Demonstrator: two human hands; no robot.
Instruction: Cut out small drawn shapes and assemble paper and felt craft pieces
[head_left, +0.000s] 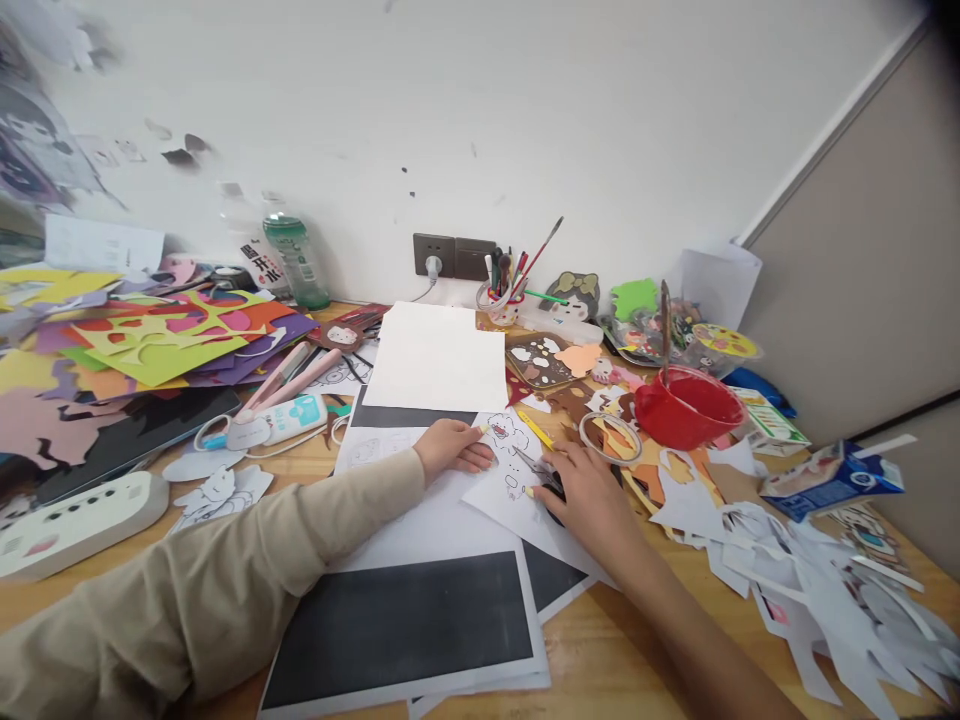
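My left hand (450,447) pinches the edge of a white sheet with printed cartoon figures (510,470), holding it on the desk. My right hand (585,490) grips small scissors (534,466), whose blades lie open on that sheet next to a printed figure. A yellow pencil (535,430) lies just beyond the scissors. Under both hands are white sheets with large black printed blocks (397,625).
A red bowl with a stick in it (686,408) and a tape ring (609,436) sit right of my hands. Coloured paper is piled at left (157,345), white paper scraps at right (810,570). A pen cup (501,300), bottle (296,260) and wall socket (433,255) stand behind.
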